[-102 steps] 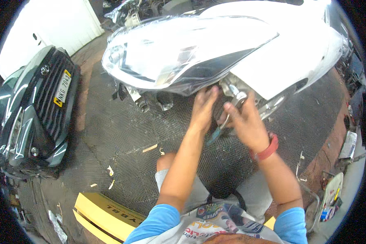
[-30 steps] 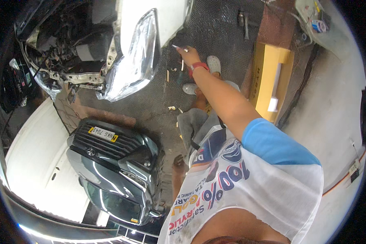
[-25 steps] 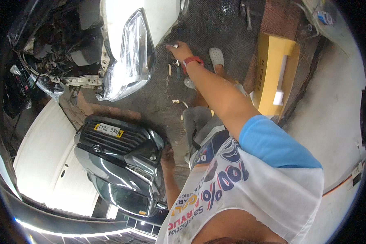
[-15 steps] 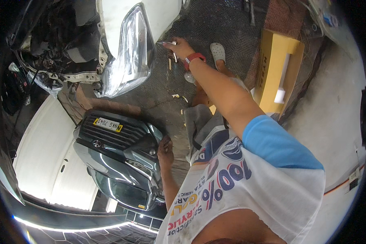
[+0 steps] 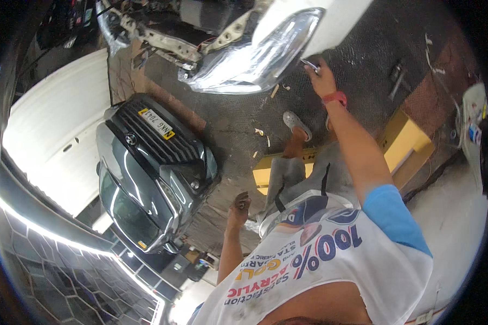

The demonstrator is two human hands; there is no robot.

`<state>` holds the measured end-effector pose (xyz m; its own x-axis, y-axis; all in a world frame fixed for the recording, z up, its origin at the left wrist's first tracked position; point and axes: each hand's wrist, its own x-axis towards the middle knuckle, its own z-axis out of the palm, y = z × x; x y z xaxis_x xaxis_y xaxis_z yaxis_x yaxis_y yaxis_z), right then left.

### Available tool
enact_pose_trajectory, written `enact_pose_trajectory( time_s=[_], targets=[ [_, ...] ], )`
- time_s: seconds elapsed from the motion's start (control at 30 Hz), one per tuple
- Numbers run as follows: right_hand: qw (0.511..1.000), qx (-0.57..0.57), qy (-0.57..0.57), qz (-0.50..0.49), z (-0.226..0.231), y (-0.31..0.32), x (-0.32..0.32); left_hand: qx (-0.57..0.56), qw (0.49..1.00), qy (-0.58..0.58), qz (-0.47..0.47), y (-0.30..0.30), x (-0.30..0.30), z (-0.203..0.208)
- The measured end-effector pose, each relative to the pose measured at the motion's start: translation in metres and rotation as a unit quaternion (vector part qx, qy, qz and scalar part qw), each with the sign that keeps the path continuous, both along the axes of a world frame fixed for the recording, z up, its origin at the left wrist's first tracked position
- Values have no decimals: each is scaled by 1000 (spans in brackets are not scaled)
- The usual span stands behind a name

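My right hand (image 5: 322, 81), with a red band at the wrist, is closed around a silvery metal hand tool (image 5: 310, 66) whose exact kind I cannot make out. It is held beside the edge of a car headlight (image 5: 249, 65), which has shiny clear plastic over it. The headlight sits against a white body panel (image 5: 344, 24) of a car whose front is stripped. My left hand (image 5: 238, 208) hangs low in front of me, fingers curled; what they hold, if anything, is hidden.
A dark green car (image 5: 141, 173) stands to the left, beside a white panel (image 5: 54, 124). Yellow cardboard (image 5: 409, 149) lies by my legs at the right. Light scraps (image 5: 260, 131) are scattered on the dark floor mat, and a metal tool (image 5: 398, 78) lies farther right.
My view has swung, so the headlight and my right hand appear farther right. The right hand still grips the tool near the headlight's edge. My left hand now appears farther from the green car.
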<state>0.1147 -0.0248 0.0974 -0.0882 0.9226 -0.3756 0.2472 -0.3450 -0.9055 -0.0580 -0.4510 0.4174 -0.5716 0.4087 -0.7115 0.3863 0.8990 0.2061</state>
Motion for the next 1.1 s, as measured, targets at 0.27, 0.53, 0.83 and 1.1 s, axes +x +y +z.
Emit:
enact_pose_trajectory(
  time_s=[0.27, 0.53, 0.83, 1.1],
  targets=[
    [993, 85, -87, -5, 7, -4, -9, 9, 999, -11, 45, -41, 14, -23],
    [968, -187, 155, -62, -24, 9, -2, 15, 996, -7, 85, -57, 23, -21],
    [991, -115, 61, 15, -24, 18, 8, -19, 999, -8, 50, -94, 18, -31],
    [999, 26, -6, -26, -5, 17, -4, -16, 995, -31, 96, -122, -25, -52]
  ],
)
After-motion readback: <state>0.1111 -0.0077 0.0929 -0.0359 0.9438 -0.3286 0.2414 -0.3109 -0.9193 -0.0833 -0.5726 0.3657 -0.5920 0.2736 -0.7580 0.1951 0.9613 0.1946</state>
